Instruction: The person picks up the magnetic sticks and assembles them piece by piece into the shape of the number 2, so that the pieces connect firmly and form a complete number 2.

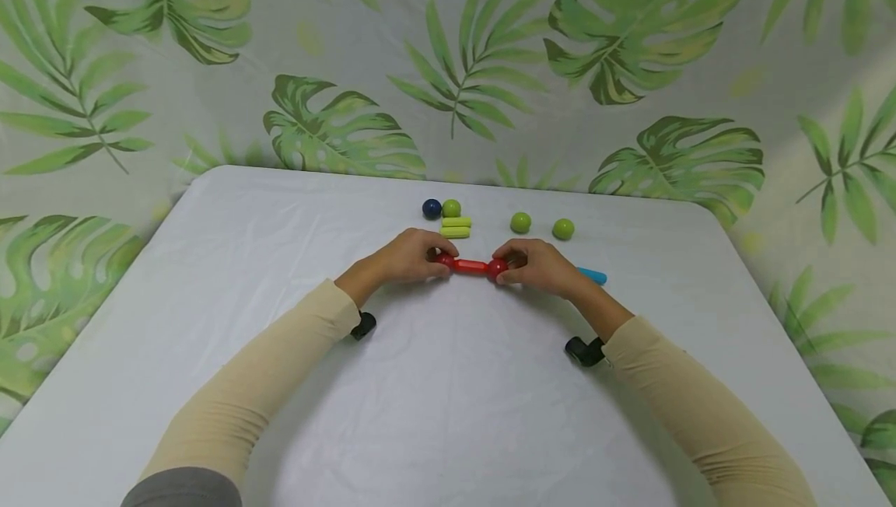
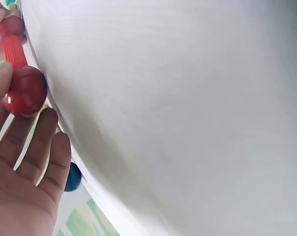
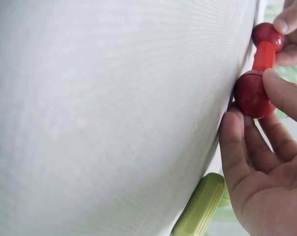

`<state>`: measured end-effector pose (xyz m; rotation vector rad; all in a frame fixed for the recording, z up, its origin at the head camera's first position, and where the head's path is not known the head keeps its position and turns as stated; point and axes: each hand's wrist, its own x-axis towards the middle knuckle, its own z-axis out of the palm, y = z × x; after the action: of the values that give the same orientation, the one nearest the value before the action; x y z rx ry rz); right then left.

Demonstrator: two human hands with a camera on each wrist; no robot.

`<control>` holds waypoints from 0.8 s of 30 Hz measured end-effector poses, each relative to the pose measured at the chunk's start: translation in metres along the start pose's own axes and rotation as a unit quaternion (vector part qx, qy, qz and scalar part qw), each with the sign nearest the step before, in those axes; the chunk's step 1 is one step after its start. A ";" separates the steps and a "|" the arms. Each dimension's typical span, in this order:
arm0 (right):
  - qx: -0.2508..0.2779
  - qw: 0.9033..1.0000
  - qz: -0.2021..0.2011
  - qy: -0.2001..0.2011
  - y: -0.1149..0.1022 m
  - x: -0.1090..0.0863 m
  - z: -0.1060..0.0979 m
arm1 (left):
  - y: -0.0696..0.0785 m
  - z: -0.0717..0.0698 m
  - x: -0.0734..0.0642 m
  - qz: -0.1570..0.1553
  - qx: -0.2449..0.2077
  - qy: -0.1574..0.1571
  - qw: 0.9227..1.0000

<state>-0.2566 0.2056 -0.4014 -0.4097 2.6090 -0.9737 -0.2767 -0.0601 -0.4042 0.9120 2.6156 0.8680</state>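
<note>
A red rod (image 1: 471, 267) joins two dark red balls, one at each end, low over the white table. My left hand (image 1: 413, 254) pinches the left ball (image 2: 26, 91) between thumb and fingers. At the other end, my right hand (image 1: 539, 264) grips the right ball (image 3: 252, 93) the same way. A light blue rod (image 1: 592, 275) shows partly from behind the right hand. Near that hand's fingers, the right wrist view has a yellow-green rod (image 3: 200, 206), cut off by the frame's lower edge.
Beyond my hands lie a dark blue ball (image 1: 432, 209), a green ball (image 1: 451, 208) beside it, and two short yellow-green rods (image 1: 456, 232). Farther right sit two more green balls (image 1: 521, 222). A leaf-patterned cloth (image 1: 476, 153) hangs behind the white table (image 1: 434, 414).
</note>
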 end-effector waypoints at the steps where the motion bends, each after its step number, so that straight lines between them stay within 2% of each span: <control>1: 0.001 1.000 0.001 -0.001 0.000 0.000 0.000 | 0.001 0.001 0.001 0.002 0.002 0.001 1.000; 11: 0.002 1.000 -0.015 -0.016 0.000 -0.007 -0.003 | 0.016 0.004 0.012 0.016 0.015 -0.002 1.000; 17: -0.012 0.999 -0.041 -0.016 0.000 -0.024 -0.012 | 0.027 0.010 0.022 0.057 0.034 -0.004 0.998; 24: -0.032 0.998 -0.060 0.006 0.009 -0.053 -0.034 | 0.036 0.018 0.039 0.078 -0.024 -0.035 0.996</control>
<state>-0.2234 0.2519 -0.3723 -0.5851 2.6579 -0.9335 -0.2822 -0.0044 -0.3976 1.1242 2.4807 0.9149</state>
